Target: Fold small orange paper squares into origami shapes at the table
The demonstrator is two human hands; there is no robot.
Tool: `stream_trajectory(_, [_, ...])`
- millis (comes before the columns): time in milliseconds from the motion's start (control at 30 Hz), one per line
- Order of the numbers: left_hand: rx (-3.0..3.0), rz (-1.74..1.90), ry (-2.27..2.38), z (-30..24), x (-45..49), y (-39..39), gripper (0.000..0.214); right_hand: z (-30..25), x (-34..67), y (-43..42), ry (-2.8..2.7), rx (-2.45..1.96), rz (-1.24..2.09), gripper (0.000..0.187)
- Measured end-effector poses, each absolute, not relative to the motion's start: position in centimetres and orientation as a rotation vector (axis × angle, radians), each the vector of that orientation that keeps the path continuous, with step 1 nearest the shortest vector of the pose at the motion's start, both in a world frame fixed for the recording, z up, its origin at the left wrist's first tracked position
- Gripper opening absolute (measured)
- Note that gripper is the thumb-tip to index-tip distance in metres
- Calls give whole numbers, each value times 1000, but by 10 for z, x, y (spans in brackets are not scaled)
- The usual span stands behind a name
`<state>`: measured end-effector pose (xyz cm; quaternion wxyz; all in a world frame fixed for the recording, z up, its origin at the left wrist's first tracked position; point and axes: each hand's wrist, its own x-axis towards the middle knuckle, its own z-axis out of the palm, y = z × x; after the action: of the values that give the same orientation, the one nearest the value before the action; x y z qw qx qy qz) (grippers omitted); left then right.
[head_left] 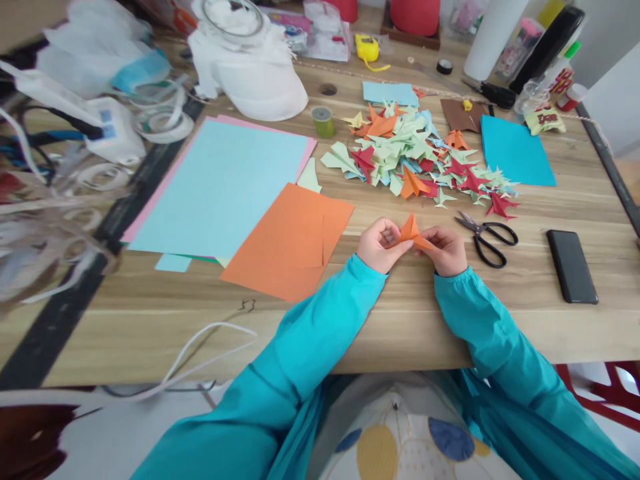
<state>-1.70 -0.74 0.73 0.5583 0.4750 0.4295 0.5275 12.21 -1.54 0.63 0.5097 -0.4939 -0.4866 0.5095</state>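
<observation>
An orange folded paper piece [411, 231] with a pointed peak is held between both hands above the table's front half. My left hand [379, 245] pinches its left side, thumb along the lower edge. On the other side, my right hand [445, 251] grips the right wing between thumb and fingers. Just beyond the hands lies a heap of folded paper cranes [400, 143] in pale green, orange, red and blue. Black-handled scissors [487, 239] rest to the right of my right hand. Orange paper sheets [280, 247] lie left of my left hand.
Large light blue sheets [220, 180] over pink ones cover the left side. A phone [571, 265] lies at the right, with a turquoise paper stack [517, 150] behind it. A thread spool [323, 122], a white cap [250, 73] and a yellow tape measure [367, 49] stand farther back.
</observation>
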Motion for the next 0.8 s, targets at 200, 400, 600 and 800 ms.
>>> stream_trajectory(200, [929, 1165, 866, 6, -16, -5, 48, 5, 123, -15, -1179, -1195, 1233, 29])
stream_trajectory(400, [932, 1148, 872, 6, -18, -4, 47, 8, 122, -15, -1139, -1174, 1287, 27])
stream_trajectory(600, [939, 1127, 867, 4, -20, -2, 48, 4, 124, -16, -1122, -1150, 1349, 27])
stream_trajectory(800, [887, 1161, 907, 5, -19, -2, 50, 5, 123, -18, -1068, -1092, 1420, 36])
